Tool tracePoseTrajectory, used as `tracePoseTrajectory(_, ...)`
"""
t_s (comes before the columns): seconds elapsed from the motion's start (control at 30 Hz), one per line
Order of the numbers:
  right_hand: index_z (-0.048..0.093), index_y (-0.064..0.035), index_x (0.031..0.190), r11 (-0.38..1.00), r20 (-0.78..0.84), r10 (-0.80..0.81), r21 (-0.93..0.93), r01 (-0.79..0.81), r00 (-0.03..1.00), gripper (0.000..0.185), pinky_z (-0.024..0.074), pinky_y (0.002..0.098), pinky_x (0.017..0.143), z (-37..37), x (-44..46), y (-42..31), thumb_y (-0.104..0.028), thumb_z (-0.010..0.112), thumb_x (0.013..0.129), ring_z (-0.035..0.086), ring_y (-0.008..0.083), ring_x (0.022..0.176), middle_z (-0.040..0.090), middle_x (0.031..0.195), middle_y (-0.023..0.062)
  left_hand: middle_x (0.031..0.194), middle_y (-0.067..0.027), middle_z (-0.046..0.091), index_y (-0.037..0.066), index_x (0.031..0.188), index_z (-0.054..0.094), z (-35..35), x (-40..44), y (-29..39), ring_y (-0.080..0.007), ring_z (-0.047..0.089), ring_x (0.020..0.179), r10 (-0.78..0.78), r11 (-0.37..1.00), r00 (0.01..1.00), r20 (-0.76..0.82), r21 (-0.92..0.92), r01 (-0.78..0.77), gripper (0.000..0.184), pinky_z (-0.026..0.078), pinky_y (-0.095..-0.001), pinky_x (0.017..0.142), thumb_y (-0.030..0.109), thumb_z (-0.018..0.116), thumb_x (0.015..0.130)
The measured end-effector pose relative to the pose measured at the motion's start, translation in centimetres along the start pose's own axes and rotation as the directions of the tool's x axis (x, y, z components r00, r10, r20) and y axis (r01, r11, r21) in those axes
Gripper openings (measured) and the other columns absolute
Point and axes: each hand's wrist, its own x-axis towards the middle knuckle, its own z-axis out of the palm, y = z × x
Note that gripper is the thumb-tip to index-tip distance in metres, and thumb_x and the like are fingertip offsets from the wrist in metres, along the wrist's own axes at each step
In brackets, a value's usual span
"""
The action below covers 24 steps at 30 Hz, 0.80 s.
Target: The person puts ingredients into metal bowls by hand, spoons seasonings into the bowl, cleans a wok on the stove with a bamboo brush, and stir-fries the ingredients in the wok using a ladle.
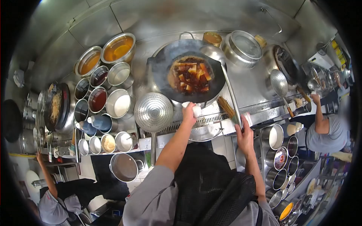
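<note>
A black wok (158, 81) sits on the range, steaming. In it, pale cubes that look like tofu (193, 70) lie in dark brown sauce. My left hand (189, 115) is closed at the wok's near edge, with a folded white cloth (197, 110) under the fingers. My right hand (245, 138) is wrapped around the long metal handle of a ladle (230, 92). The ladle's rounded bowl rests by the wok's upper right rim. Beside the right fingers shows a second white cloth (247, 119); how it is held is unclear.
A perforated strainer (153, 113) lies left of the wok. Farther left stand several seasoning pots (118, 103) and two bowls of amber liquid (118, 48). A bamboo brush (225, 106) lies near the right hand. Co-workers stand at left (56, 203) and right (328, 132).
</note>
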Motion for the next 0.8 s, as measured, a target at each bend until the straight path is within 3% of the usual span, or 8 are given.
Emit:
tracePoseTrajectory(0.03,0.049,-0.0007,0.148,0.999,-0.001,-0.033,-0.012,0.033,0.999,0.053,0.053,0.0395,0.068,-0.1,1.3,-0.8,-0.015,0.066,0.1,0.062,0.0252,0.063,0.071,0.1,0.0273,0.085,-0.0112,0.065,0.005,0.088,0.061,-0.1,-0.4,0.4,-0.0282,0.071,0.075,0.015,1.0,0.999,0.037,-0.017,-0.014,0.007,0.058,-0.0412,0.065,0.007,0.064,0.083)
tracePoseTrajectory(0.07,0.05,-0.0014,0.148,0.998,0.01,-0.046,-0.051,0.046,0.999,0.052,0.0552,0.0426,0.075,-0.3,2.5,-1.8,-0.012,0.065,0.099,0.069,0.0348,0.071,0.068,0.118,0.0309,0.085,-0.0118,0.066,0.004,0.087,0.06,-0.1,-0.8,0.7,-0.0291,0.071,0.075,0.018,1.0,0.999,0.041,-0.022,-0.018,0.006,0.058,-0.041,0.065,0.007,0.063,0.083)
tracePoseTrajectory(0.1,0.05,-0.0014,0.148,0.997,0.006,-0.053,-0.055,0.053,0.999,0.052,0.0552,0.0426,0.075,-0.1,3.8,-2.2,-0.012,0.065,0.099,0.069,0.0348,0.071,0.068,0.118,0.0309,0.086,-0.0124,0.066,0.004,0.088,0.06,-0.7,-0.9,0.7,-0.0299,0.072,0.077,-0.011,1.0,1.0,0.022,-0.019,0.011,0.006,0.059,-0.041,0.065,0.007,0.063,0.084)
tracePoseTrajectory(0.2,0.047,-0.0089,0.151,0.977,-0.008,-0.122,-0.176,0.119,0.992,0.054,0.0541,0.0528,0.085,0.9,7.7,-3.1,-0.011,0.06,0.099,0.069,0.0485,0.095,0.067,0.121,0.0305,0.088,-0.0127,0.066,0.003,0.088,0.06,-1.8,-2.1,0.9,-0.0305,0.073,0.081,0.009,1.0,1.0,0.022,0.019,-0.009,0.006,0.061,-0.042,0.069,0.006,0.063,0.085)
tracePoseTrajectory(0.43,0.043,-0.0168,0.154,0.905,-0.019,-0.327,-0.295,0.307,0.945,0.056,0.0534,0.0573,0.087,3.8,16.1,-8.2,-0.016,0.058,0.1,0.067,0.0507,0.102,0.068,0.118,0.029,0.093,-0.0163,0.065,0.001,0.087,0.059,-4.0,-6.6,2.7,-0.0346,0.072,0.085,-0.02,0.999,0.995,0.101,-0.027,0.023,0.005,0.062,-0.0468,0.078,0.004,0.06,0.084)
tracePoseTrajectory(0.5,0.042,-0.0201,0.155,0.882,0.064,-0.187,-0.429,0.196,0.98,0.056,0.0532,0.0576,0.09,3.9,17.4,-11.1,-0.02,0.058,0.101,0.067,0.0494,0.104,0.067,0.119,0.0272,0.093,-0.0164,0.064,0.001,0.087,0.06,-4.5,-7.9,3.4,-0.0355,0.071,0.087,-0.041,0.999,0.993,0.109,-0.021,0.044,0.005,0.061,-0.0476,0.079,0.004,0.06,0.084)
tracePoseTrajectory(0.7,0.041,-0.0229,0.156,0.787,0.18,-0.135,-0.578,0.216,0.974,0.057,0.0526,0.0567,0.094,4.9,19.2,-14.6,-0.024,0.058,0.102,0.066,0.0449,0.111,0.066,0.123,0.0243,0.092,-0.0128,0.067,0.002,0.091,0.062,-5.6,-11.6,4.2,-0.0296,0.071,0.087,-0.172,0.978,0.981,0.094,-0.103,0.181,0.008,0.061,-0.0413,0.079,0.008,0.063,0.085)
tracePoseTrajectory(0.8,0.043,-0.0228,0.155,0.753,0.183,-0.197,-0.601,0.268,0.963,0.057,0.0537,0.0579,0.091,4.8,18.5,-15.5,-0.02,0.061,0.1,0.068,0.0487,0.103,0.069,0.115,0.0283,0.094,-0.0124,0.068,0.003,0.091,0.062,-6.7,-12.3,4.1,-0.0285,0.071,0.089,-0.197,0.967,0.971,0.139,-0.133,0.215,0.009,0.06,-0.0399,0.081,0.01,0.064,0.086)
